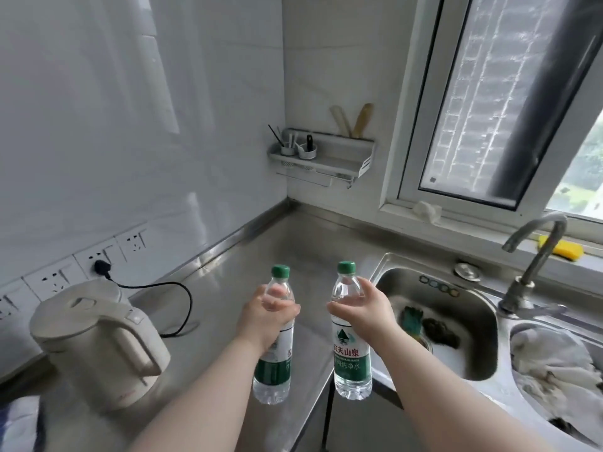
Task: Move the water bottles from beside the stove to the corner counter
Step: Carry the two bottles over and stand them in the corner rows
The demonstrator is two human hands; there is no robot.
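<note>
Both hands grip clear green-capped water bottles upright in the air: the left hand (pixel 266 316) wraps the left bottle (pixel 273 347), the right hand (pixel 367 313) the right bottle (pixel 350 334), above the steel counter (pixel 261 243) near its front edge. Bare counter runs ahead to the corner, between the kettle (pixel 98 347) and the sink (pixel 456 324). The right bottle's label reads 农夫山泉.

The stainless steel table (pixel 235 256) runs into the far corner, where its surface is bare. At the near left a cream electric kettle (pixel 98 340) stands on it, its black cord (pixel 182 308) trailing across the metal. A sink (pixel 437 324) is set into the right side.
</note>
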